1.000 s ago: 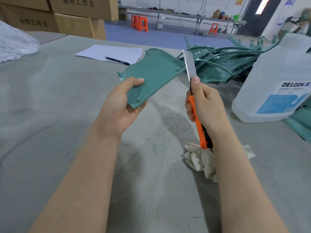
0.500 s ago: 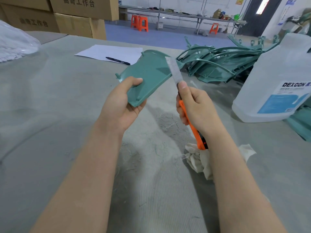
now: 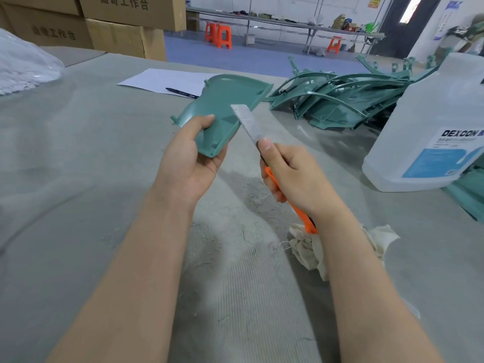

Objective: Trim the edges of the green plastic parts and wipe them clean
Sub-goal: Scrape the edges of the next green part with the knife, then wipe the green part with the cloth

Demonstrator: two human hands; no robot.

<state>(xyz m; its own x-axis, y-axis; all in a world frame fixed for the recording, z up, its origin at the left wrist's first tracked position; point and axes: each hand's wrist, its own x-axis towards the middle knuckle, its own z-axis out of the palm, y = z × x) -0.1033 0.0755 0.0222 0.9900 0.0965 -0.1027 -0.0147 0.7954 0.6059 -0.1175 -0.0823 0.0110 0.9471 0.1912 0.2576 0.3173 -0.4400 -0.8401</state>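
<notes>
My left hand point(image 3: 187, 163) grips the near corner of a flat green plastic part point(image 3: 225, 106), thumb on top, holding it above the grey table point(image 3: 78, 153). My right hand point(image 3: 290, 176) grips an orange utility knife point(image 3: 293, 205), thumb near the blade's base. The long silver blade point(image 3: 247, 121) lies against the part's right edge, tip pointing up and left. A crumpled cream cloth point(image 3: 309, 247) lies on the table under my right forearm.
A pile of green plastic parts point(image 3: 340, 100) lies at the back right. A large clear DEXCON jug point(image 3: 434, 132) stands at the right. A white sheet point(image 3: 167, 81) with a pen point(image 3: 182, 92) lies behind. Plastic shavings litter the table's middle. Cardboard boxes point(image 3: 104, 27) stand far left.
My right hand with the knife has moved left and down, sliding the blade along the part's right edge toward me. The left hand has kept its grip.
</notes>
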